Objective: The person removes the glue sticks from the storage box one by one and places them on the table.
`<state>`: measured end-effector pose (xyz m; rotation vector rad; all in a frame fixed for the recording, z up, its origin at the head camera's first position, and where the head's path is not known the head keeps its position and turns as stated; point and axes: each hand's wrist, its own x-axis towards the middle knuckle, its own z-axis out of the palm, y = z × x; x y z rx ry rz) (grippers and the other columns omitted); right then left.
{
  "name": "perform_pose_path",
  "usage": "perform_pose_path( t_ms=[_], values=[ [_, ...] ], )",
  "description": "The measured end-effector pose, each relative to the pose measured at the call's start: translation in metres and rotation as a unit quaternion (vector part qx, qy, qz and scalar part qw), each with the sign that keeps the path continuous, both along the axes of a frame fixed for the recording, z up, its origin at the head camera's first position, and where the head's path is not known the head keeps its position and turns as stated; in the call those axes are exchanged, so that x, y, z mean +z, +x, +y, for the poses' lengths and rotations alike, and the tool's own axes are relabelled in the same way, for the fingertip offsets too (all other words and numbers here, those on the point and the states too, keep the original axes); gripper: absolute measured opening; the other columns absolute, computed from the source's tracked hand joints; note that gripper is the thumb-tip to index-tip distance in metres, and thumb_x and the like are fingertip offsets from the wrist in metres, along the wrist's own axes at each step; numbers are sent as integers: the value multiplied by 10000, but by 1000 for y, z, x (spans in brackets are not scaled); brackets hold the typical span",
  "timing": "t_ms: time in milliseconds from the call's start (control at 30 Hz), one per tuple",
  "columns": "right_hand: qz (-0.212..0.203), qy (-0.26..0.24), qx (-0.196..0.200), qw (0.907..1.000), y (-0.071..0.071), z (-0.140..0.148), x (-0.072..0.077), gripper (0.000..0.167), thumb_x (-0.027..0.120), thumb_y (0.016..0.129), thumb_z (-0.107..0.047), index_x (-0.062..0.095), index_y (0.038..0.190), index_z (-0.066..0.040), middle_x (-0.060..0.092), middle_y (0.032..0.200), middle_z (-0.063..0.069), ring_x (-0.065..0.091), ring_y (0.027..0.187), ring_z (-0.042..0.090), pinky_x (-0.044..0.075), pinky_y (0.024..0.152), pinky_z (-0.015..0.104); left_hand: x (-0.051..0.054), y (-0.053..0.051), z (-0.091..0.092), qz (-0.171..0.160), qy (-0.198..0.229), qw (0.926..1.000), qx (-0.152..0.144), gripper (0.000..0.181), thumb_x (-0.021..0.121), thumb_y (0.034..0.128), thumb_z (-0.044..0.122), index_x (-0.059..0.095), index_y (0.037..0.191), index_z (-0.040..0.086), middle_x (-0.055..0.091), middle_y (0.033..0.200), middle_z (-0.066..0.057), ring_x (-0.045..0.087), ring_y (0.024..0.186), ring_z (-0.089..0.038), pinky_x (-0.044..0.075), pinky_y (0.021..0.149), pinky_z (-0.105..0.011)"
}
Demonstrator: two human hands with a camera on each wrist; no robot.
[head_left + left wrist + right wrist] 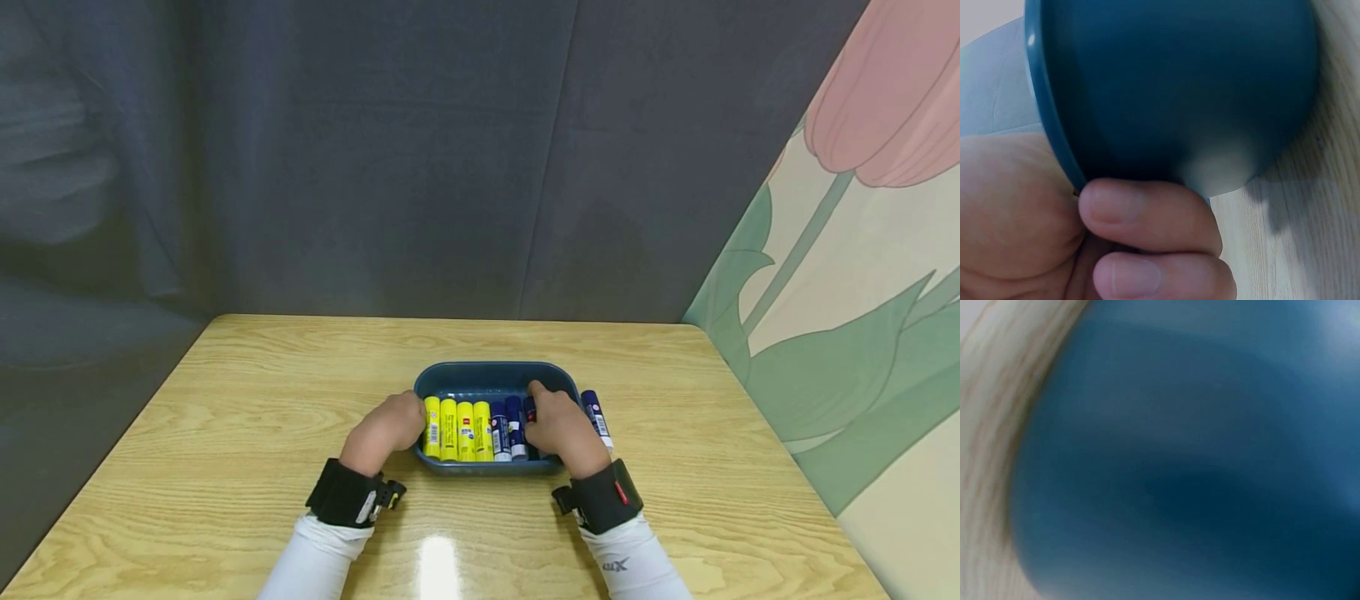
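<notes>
Head view, taken from where I stand in the room: a wooden counter (285, 400) runs back to a dark curtain (375, 167), with a wall (885, 233) painted with a large pink flower on the right. A blue tub (495, 470) sits upright on the counter, between the two hands. Inside it, four yellow glue sticks (448, 429) lie side by side at the left, followed by a row of dark blue glue sticks (500, 433). One loose glue stick (596, 418), dark blue with a white end, is outside the tub, just beside its right end; contact with the tub cannot be confirmed. The main obstruction is the right hand (562, 425), which covers the tub's right end and part of the blue row.

Both forearms enter from the near side in white sleeves (311, 562), with black wristbands (347, 493). The left hand (386, 429) grips the tub at its left end, its fingers curled against the outer wall in the left wrist view. The right hand reaches over the rim, index finger pointing forward. Its wrist view is filled by blurred blue wall and counter; I cannot tell whether it grasps a stick.
</notes>
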<state>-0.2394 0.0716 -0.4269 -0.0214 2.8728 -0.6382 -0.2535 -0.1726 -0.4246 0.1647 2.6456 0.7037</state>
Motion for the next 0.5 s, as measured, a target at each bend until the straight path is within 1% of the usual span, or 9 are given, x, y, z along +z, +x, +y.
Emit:
perform_pose_path(
  t_ms=[133,333,500],
  values=[
    [20,1,22,10000,0,0,0,623,640,847,-21,456,1442,-33,594,854,109,572,627,201,438,528,309,0,0,0,-15,23,10000,36,258,338,1074,111,557,1008,-9,460,736,-67,442,599,-183,360,531,-274],
    [104,62,86,9999,-2,1,-1,604,644,854,-35,465,1431,-35,611,895,117,570,669,210,437,550,314,0,0,0,-17,33,10000,39,261,328,1075,118,549,1013,-6,471,745,-71,452,610,-186,364,539,-274],
    [65,-10,68,10000,-1,1,-1,601,639,856,-30,464,1430,-38,606,896,122,572,656,210,438,541,312,-1,-1,0,-28,20,10000,18,253,339,1074,118,551,1022,-10,477,751,-74,452,610,-185,363,539,-273]
  ],
)
